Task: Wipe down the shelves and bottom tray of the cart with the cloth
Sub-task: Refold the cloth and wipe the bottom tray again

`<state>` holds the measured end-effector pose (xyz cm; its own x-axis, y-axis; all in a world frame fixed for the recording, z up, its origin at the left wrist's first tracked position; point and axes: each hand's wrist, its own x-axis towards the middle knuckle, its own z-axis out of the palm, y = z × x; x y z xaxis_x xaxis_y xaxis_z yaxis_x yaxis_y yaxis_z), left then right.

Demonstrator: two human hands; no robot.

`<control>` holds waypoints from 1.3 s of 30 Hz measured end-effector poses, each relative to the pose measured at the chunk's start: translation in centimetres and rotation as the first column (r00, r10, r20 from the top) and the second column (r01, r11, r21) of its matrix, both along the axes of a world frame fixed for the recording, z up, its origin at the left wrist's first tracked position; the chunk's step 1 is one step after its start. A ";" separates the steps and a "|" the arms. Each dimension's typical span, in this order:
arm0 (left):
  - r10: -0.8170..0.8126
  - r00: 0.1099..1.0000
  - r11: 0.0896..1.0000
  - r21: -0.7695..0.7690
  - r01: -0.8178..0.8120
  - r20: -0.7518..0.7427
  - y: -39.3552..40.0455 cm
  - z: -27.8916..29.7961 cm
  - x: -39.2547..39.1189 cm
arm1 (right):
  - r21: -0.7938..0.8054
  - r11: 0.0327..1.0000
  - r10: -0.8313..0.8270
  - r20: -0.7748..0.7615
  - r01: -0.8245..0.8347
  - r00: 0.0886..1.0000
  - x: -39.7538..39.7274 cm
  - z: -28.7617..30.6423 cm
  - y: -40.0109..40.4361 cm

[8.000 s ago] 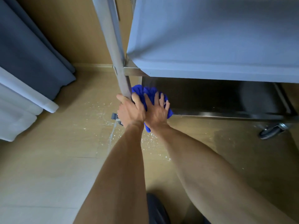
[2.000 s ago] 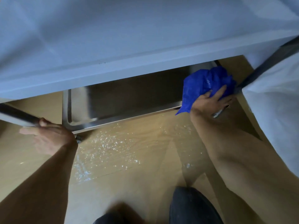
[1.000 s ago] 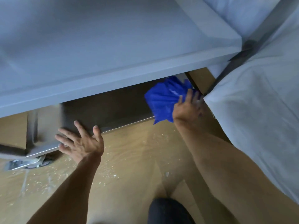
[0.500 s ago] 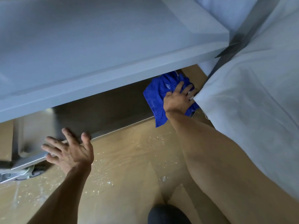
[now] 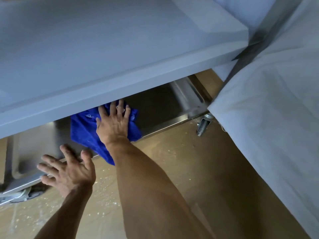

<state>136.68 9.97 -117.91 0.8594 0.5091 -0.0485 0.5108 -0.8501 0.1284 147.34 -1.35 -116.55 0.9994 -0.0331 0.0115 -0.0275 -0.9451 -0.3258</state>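
Note:
The cart's steel bottom tray (image 5: 164, 124) lies low under a wide grey shelf (image 5: 103, 57) that hides most of it. A blue cloth (image 5: 82, 130) is spread on the tray near its front rim, with one corner hanging over the edge. My right hand (image 5: 113, 125) presses flat on the cloth, fingers spread and reaching under the shelf. My left hand (image 5: 69, 173) is open with fingers apart, at the tray's front rim near the left corner, holding nothing.
White bedding (image 5: 269, 109) crowds the cart's right side. Casters show at the right (image 5: 204, 124) and left (image 5: 20, 195) front corners. The wooden floor (image 5: 172, 169) in front is wet and speckled with white flecks.
My right hand has slid the cloth leftward along the tray, away from the right corner. My left hand stays open near the left front rim.

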 end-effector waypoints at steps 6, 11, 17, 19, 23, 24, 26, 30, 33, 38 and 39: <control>0.020 0.994 0.999 -0.048 -0.025 -0.106 -4.2 3.0 3.8 | -0.006 0.971 -0.237 0.152 0.241 0.960 -4.2 -0.7 -7.8; -0.186 0.980 0.975 -0.132 0.177 -0.062 -9.3 2.6 6.4 | 0.141 0.812 -0.583 0.259 0.567 0.770 -5.9 -2.6 -16.8; -0.235 0.971 0.972 -0.012 0.235 -0.032 -9.5 0.4 6.4 | 0.429 0.633 -0.773 0.390 0.644 0.500 -3.0 -4.6 -25.1; -0.232 0.972 0.973 -0.017 0.232 -0.034 -9.3 0.5 6.4 | 0.395 0.639 -0.768 0.373 0.661 0.520 -3.2 -4.3 -22.9; -0.244 0.969 0.969 -0.062 0.241 -0.045 -9.3 1.0 6.5 | 0.320 0.790 -0.612 0.350 0.524 0.709 -6.4 -3.4 -13.9; -0.241 0.969 0.968 -0.090 0.236 -0.052 -9.1 1.3 6.5 | 0.307 0.828 -0.556 0.346 0.468 0.756 -7.3 -3.3 -11.7; -0.256 0.965 0.957 -0.152 0.246 -0.051 -8.4 2.2 6.3 | 0.304 0.864 -0.489 0.313 0.402 0.814 -8.7 -3.0 -8.7; -0.302 0.951 0.949 -0.112 0.294 -0.060 -6.5 3.0 5.6 | 0.350 0.808 -0.564 0.224 0.474 0.795 -7.6 -2.1 -10.5; -0.190 0.979 0.978 -0.098 0.182 -0.071 -5.4 3.2 6.3 | 0.369 0.666 -0.736 0.187 0.648 0.650 -5.1 -1.6 -16.2; -0.222 0.974 0.972 -0.083 0.218 -0.040 -4.1 1.6 7.5 | 0.046 0.728 -0.682 0.154 0.685 0.715 -2.4 0.1 -23.6; -0.223 0.974 0.972 -0.079 0.220 -0.030 -4.1 1.3 7.4 | 0.006 0.726 -0.682 0.130 0.687 0.720 -2.1 -0.1 -23.5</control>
